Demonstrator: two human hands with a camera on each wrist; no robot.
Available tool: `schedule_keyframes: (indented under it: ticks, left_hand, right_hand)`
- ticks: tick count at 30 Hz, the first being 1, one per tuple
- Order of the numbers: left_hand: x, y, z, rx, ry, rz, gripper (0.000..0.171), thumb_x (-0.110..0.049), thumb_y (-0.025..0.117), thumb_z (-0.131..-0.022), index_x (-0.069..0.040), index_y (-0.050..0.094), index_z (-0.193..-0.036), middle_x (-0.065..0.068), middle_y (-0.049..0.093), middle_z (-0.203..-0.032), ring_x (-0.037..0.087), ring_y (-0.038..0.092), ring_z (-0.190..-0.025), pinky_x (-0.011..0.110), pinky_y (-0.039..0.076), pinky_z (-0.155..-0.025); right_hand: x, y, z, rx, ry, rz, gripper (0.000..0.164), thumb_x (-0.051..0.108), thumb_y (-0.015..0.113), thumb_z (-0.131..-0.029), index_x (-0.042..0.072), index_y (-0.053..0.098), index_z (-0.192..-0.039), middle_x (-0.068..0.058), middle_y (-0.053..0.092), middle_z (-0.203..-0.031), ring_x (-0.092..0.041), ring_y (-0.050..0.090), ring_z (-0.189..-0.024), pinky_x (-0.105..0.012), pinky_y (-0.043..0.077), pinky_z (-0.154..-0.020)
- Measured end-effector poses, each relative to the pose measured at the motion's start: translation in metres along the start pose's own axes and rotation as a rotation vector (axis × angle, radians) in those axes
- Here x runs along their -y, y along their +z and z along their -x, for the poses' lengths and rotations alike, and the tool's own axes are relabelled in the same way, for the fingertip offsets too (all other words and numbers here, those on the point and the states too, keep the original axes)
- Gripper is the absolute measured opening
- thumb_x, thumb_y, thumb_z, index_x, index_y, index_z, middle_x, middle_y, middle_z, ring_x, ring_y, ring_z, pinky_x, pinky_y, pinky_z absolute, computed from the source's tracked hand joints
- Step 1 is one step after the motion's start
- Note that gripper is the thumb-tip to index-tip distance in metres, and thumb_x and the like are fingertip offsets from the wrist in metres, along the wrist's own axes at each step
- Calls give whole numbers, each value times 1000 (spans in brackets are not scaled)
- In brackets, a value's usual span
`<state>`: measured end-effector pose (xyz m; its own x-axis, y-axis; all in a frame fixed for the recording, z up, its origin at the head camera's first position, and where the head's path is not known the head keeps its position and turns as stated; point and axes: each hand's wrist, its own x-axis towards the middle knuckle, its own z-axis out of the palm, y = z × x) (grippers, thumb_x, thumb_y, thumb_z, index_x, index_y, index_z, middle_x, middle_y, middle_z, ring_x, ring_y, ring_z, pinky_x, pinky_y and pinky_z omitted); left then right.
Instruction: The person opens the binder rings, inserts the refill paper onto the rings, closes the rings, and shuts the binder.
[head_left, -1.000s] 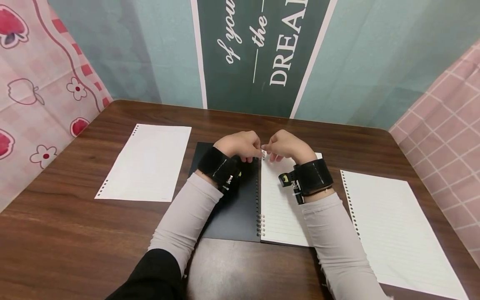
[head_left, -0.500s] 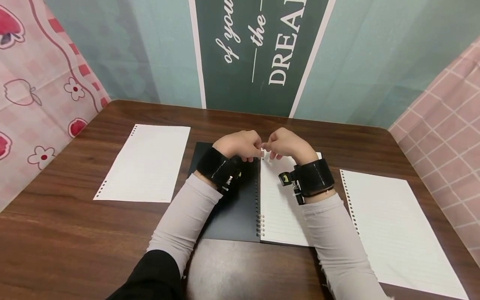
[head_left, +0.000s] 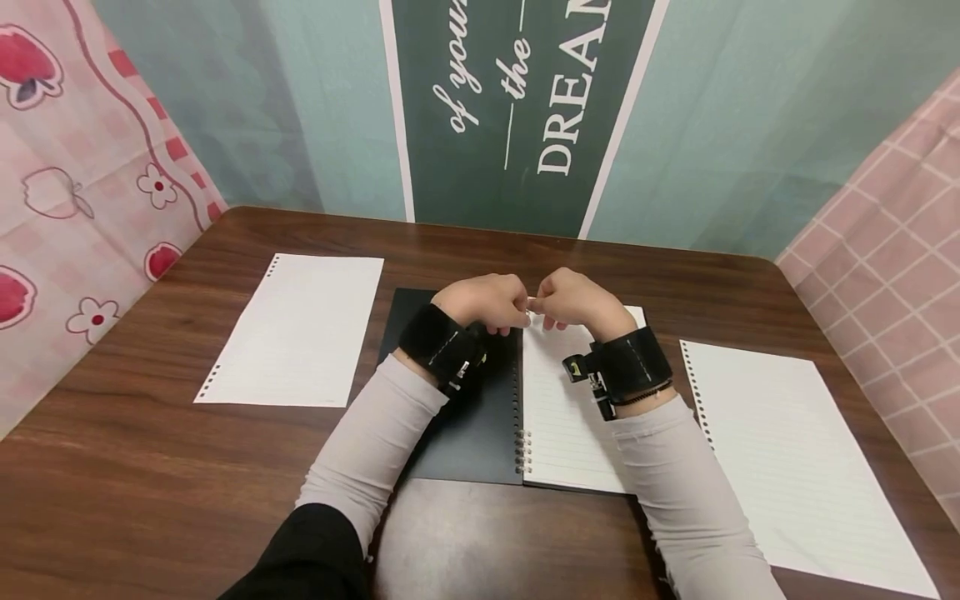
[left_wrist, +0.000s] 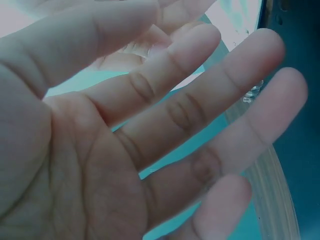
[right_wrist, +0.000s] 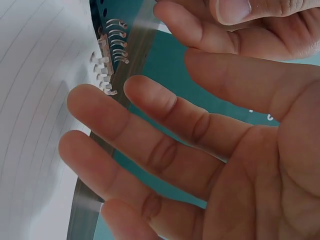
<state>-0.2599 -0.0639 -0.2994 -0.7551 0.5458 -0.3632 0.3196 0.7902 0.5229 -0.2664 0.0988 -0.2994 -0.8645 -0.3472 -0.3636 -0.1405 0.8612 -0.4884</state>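
An open ring-bound notebook lies on the table, its black cover (head_left: 468, 454) to the left and its lined pages (head_left: 562, 417) to the right. My left hand (head_left: 487, 302) and right hand (head_left: 576, 302) meet over the top of its spine, fingertips close together. In the right wrist view the upper binder rings (right_wrist: 118, 42) stand parted, with a gap between their halves. Both wrist views show loosely bent fingers with nothing held between them. Lower on the spine, another group of rings (head_left: 522, 452) is visible.
A loose punched sheet (head_left: 292, 333) lies left of the notebook. To the right is a lined punched sheet (head_left: 802, 458). The brown wooden table (head_left: 150, 483) ends at a blue-green cloth backdrop (head_left: 750, 125), with pink cloth at both sides.
Both hands stay at the top of the spine, shifting only slightly, with the fingers a little repositioned. The head view tilts slightly; the notebook and sheets keep their places.
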Motion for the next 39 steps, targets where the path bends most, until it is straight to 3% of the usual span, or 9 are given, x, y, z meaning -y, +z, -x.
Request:
schedule_keyframes:
  ticks: [16,27,34,39]
  left_hand:
    - [-2,5,2,9,31,9,22,-19,56,-100,-2,70,-104,12,68,-87,22,65,-75,28,52,-70]
    - [1,1,21,19,90,40,24,-16,54,-101,2,68,-97,10,66,-83,26,66,-77,31,53,-73]
    - [-1,0,34,-2,103,21,20,-16,54,-101,-1,67,-96,5,62,-77,15,55,-66,26,46,-67]
    - [-2,2,42,-18,96,-33,20,-18,56,-100,-2,68,-99,2,63,-79,12,55,-69,26,44,-66]
  right_hand:
    - [-4,8,5,5,-21,47,28,19,52,-101,-3,69,-106,-17,74,-85,-26,65,-77,-34,48,-72]
    - [-1,13,10,7,-14,69,30,25,56,-100,-1,69,-102,-14,73,-80,-23,64,-73,-29,45,-65]
    - [-2,16,15,-2,-27,102,29,25,56,-100,-1,70,-99,-12,73,-78,-20,61,-70,-29,43,-63]
    - [-2,17,19,2,-22,115,28,25,57,-99,0,70,-101,-12,72,-77,-19,60,-70,-30,44,-64]
